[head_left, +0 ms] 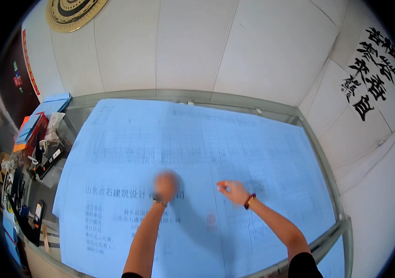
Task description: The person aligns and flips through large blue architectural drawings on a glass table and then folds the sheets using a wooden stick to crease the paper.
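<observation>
Paper edges lie well apart from right hand.

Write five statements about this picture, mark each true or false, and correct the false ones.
1. A blue sheet covers most of the table. True.
2. The hands are clasped together. False: the left hand, blurred, and the right hand are apart over the sheet.
3. A dark beaded bracelet is on the right wrist. True.
4. The black calligraphy is at the picture's left. False: it is on the wall at the right.
5. A round gold plate is partly cut off at the top. True.
</observation>
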